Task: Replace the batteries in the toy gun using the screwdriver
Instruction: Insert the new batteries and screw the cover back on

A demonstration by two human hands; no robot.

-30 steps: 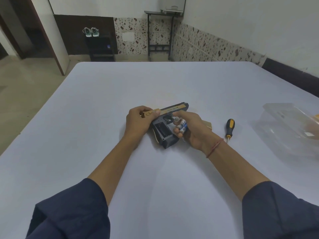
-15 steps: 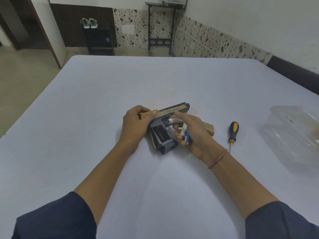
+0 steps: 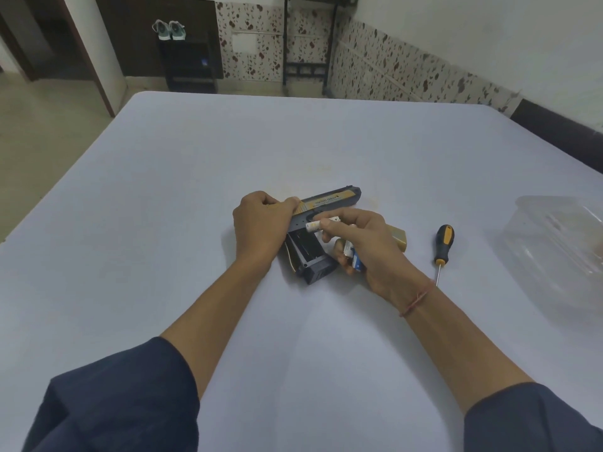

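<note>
- So compared with a second ago, the right hand (image 3: pixel 359 243) has pulled one white battery (image 3: pixel 321 224) out to its thumb and fingertips, up by the trigger area, instead of bunching everything against the grip. The other batteries (image 3: pixel 352 256) are tucked in its curled lower fingers, and the camera dipped a bit.
- The table (image 3: pixel 163 207) is huge and mostly bare. Loads of room on every side, and no edge anywhere near the work.
- The clear plastic container (image 3: pixel 561 249) sits off to the right, well apart from the hands.
- The toy gun (image 3: pixel 321 220) lies on its side mid-table. The left hand (image 3: pixel 261 223) is closed over the rear of the slide, pinning it.
- Its battery compartment (image 3: pixel 306 247) in the grip looks open and empty as far as I can tell, so the unscrewing part seems done.
- A gold piece (image 3: pixel 398 238), probably the cover, peeks out from behind the right hand.
- The screwdriver (image 3: pixel 443 244) lies idle, just right of that hand.
- Still left, I'd say: load the cells, refit the cover, screw it shut.
</note>
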